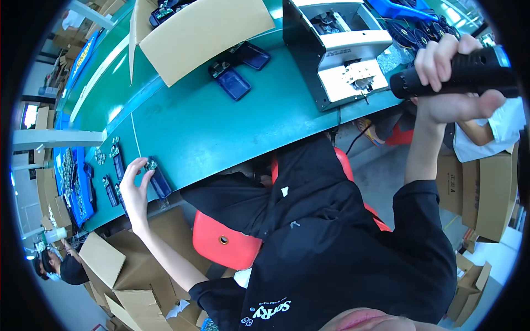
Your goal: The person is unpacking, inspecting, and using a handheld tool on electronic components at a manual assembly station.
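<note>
My left hand [134, 190] is at the left part of the green table, close to its front edge. Its thumb and fingertips are closed on the upper end of a dark blue plastic housing [159, 183], where a small circuit board shows. Beside that hand lie more narrow dark blue housings [118, 165] with boards and loose small parts. My right hand [441, 107] is raised at the right, wrapped round a thick black cylindrical tool [469, 71] with a light blue end. The tool's exact kind is unclear.
A black-and-white bench machine [326, 71] stands at the back right. An open carton [204, 38] holds dark parts, with two blue housings [232, 83] near it. Blue bins [83, 187] are at the far left. Below are a large cardboard box [141, 270] and a red stool [226, 243].
</note>
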Motion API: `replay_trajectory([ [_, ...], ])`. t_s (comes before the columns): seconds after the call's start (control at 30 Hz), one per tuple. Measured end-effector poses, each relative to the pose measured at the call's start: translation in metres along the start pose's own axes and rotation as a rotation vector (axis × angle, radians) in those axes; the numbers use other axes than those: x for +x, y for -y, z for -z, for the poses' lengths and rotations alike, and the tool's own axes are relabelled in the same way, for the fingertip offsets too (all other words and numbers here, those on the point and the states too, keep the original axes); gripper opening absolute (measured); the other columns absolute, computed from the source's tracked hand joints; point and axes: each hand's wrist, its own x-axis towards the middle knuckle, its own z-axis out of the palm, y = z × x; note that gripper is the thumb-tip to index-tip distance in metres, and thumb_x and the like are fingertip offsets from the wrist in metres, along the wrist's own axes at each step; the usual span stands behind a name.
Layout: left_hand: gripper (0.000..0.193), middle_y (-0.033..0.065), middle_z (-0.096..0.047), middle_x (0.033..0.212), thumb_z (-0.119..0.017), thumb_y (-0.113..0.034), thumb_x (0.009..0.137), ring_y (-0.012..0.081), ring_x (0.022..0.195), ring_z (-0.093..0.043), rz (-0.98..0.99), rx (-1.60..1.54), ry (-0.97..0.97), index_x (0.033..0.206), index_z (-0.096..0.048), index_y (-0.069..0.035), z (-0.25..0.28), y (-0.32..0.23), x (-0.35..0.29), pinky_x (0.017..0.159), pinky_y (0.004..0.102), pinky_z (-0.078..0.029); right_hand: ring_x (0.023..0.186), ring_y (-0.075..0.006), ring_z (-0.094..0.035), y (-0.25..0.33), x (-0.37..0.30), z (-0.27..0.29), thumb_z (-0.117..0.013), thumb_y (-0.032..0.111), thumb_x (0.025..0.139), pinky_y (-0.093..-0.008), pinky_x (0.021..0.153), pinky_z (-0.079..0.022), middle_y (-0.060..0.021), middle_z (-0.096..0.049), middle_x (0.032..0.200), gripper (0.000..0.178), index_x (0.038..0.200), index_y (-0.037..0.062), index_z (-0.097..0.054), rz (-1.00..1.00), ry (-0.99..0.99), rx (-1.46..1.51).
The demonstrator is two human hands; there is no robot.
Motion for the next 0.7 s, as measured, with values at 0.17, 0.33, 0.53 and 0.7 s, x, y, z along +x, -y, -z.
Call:
replay_trajectory([
  [0.17,0.028,0.0113,-0.068,0.11,-0.073,0.001,0.08,0.0212,0.102,-0.064,0.016,-0.12,0.066,0.107,-0.066,0.001,-0.028,-0.054,0.011,0.091,0.031,-0.048,0.052,-0.0087,-0.046,-0.021,-0.001,-0.006,-0.05,0.084,0.078,-0.0221,0.048,-0.04,-0.0027,-0.047,0.071,0.084,0.107,0.0055,-0.046,0.016,0.025,-0.155],
  [0.33,0.027,0.012,-0.068,0.107,-0.077,-0.002,0.076,0.0227,0.101,-0.065,-0.069,-0.339,0.051,0.101,-0.068,0.0,-0.066,-0.098,0.022,0.09,0.0321,-0.05,0.05,-0.0088,-0.045,-0.033,-0.005,-0.015,-0.046,0.083,0.081,-0.0219,0.048,-0.039,-0.0028,-0.047,0.07,0.082,0.106,0.0048,-0.046,-0.052,-0.05,-0.268],
  [0.53,0.027,0.0107,-0.066,0.102,-0.079,-0.003,0.073,0.0213,0.097,-0.065,-0.11,-0.631,0.027,0.098,-0.069,-0.001,-0.113,-0.121,0.031,0.089,0.0302,-0.05,0.05,-0.0092,-0.045,-0.032,-0.01,-0.009,-0.048,0.08,0.083,-0.0214,0.047,-0.039,-0.0031,-0.046,0.068,0.079,0.105,0.0047,-0.045,-0.086,-0.014,-0.186],
  [0.7,0.028,0.0096,-0.065,0.1,-0.08,-0.003,0.07,0.0202,0.096,-0.064,-0.195,-0.715,0.072,0.096,-0.069,-0.001,-0.13,-0.159,0.035,0.087,0.0297,-0.05,0.052,-0.0104,-0.047,-0.036,-0.027,-0.025,-0.052,0.083,0.078,-0.0231,0.047,-0.039,-0.0045,-0.048,0.072,0.086,0.113,0.0051,-0.044,-0.16,0.087,-0.025],
])
